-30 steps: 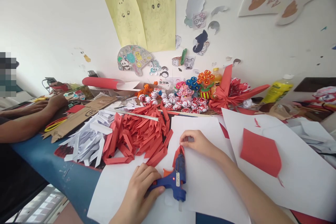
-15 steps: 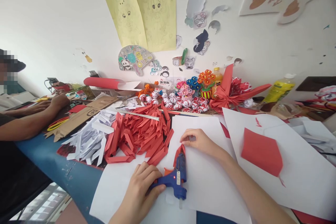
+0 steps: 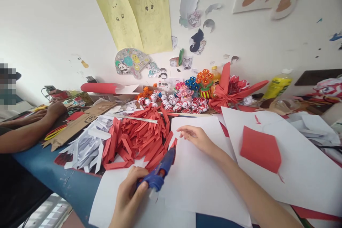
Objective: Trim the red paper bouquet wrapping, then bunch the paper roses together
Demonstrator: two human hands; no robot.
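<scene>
My left hand [image 3: 132,188] is closed around the handle of a blue hot glue gun [image 3: 160,172], which is tilted with its nozzle end pointing away to the upper right. A folded red paper piece [image 3: 175,143] shows just beyond the nozzle, partly hidden by the gun. My right hand [image 3: 195,137] hovers over the white paper sheet [image 3: 203,181], its fingers loosely stretched and apart from the red piece. It holds nothing that I can see. Left of the hands lies a heap of folded red paper strips [image 3: 144,133], beside a pile of white strips [image 3: 89,146].
A white board [image 3: 301,171] with a red paper square [image 3: 260,149] lies at the right. Paper flowers [image 3: 184,103], a large red paper form [image 3: 227,92] and a yellow bottle [image 3: 278,83] line the wall. At the left, another person's arm [image 3: 32,126] rests on the blue table.
The glue gun has turned and tilted in my left hand. My right hand has let go of the red paper piece at the nozzle. The view has shifted slightly.
</scene>
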